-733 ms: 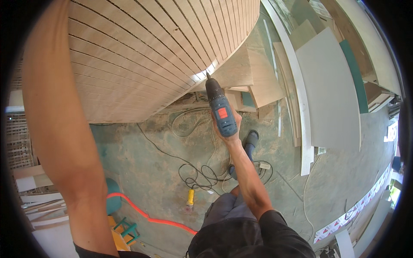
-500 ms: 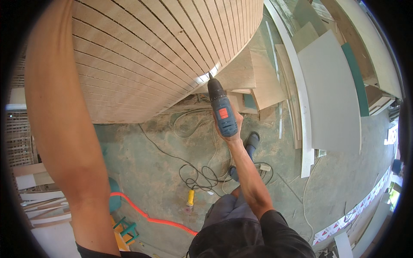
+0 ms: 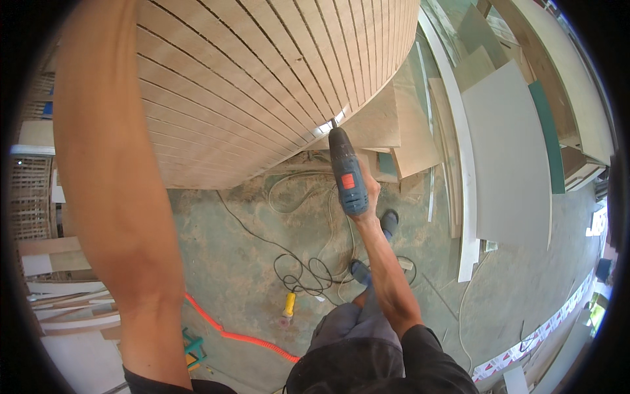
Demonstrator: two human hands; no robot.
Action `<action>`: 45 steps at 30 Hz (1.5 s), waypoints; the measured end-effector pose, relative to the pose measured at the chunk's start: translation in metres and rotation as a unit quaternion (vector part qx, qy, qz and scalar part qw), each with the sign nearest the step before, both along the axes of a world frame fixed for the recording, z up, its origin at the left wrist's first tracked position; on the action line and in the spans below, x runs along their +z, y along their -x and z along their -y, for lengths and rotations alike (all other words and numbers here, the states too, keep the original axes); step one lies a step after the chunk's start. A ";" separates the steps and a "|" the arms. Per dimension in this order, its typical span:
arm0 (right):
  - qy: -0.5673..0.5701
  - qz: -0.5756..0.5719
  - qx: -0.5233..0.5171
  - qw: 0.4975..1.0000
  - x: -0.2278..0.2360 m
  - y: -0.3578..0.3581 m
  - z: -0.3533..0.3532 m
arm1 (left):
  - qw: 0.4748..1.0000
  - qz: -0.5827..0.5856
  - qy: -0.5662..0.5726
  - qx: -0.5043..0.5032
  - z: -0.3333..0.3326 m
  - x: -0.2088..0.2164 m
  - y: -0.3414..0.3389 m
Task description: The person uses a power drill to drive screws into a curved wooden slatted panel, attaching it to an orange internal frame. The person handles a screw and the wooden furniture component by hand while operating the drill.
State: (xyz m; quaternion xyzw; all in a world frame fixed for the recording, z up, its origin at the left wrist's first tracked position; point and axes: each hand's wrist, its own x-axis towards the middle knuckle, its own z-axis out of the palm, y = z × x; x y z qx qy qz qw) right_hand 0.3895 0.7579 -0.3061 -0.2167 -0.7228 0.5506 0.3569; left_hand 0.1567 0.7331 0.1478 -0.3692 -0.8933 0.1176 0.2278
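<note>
My right hand (image 3: 372, 192) is wrapped round the grip of a blue-grey cordless drill (image 3: 355, 197) with a black chuck and a red patch on its body. The drill's tip meets the lower rim of a large curved wooden panel (image 3: 262, 85), which is cut with many narrow parallel grooves. A bright patch of light lies on the panel beside the tip. My left forearm (image 3: 125, 197) reaches up across the left side, and its hand is beyond the upper edge of the view.
Boards and sheets, among them a large grey sheet (image 3: 508, 157), lean at the right. A dark cable (image 3: 305, 272), a yellow-handled tool (image 3: 290, 304) and an orange coiled hose (image 3: 252, 340) lie on the floor. Wood strips (image 3: 75, 308) are stacked at the left.
The whole view has shifted slightly, so the panel and drill appear a little farther right and lower. The drill's tip stays at the panel's rim, with my right hand still holding the drill.
</note>
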 end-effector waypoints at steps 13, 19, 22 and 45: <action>-0.064 0.053 0.035 0.996 0.005 -0.004 -0.016 | 1.000 0.016 0.005 0.004 -0.015 0.014 0.004; -0.051 0.035 0.070 0.996 0.011 -0.005 -0.017 | 0.999 0.037 0.015 0.017 -0.029 0.017 0.006; -0.052 0.047 0.092 0.993 0.017 -0.010 -0.019 | 0.997 0.055 0.043 0.033 -0.032 0.016 0.012; 0.024 0.247 0.225 0.942 -0.013 -0.050 -0.036 | 0.899 0.350 -0.245 -0.102 0.075 0.021 -0.040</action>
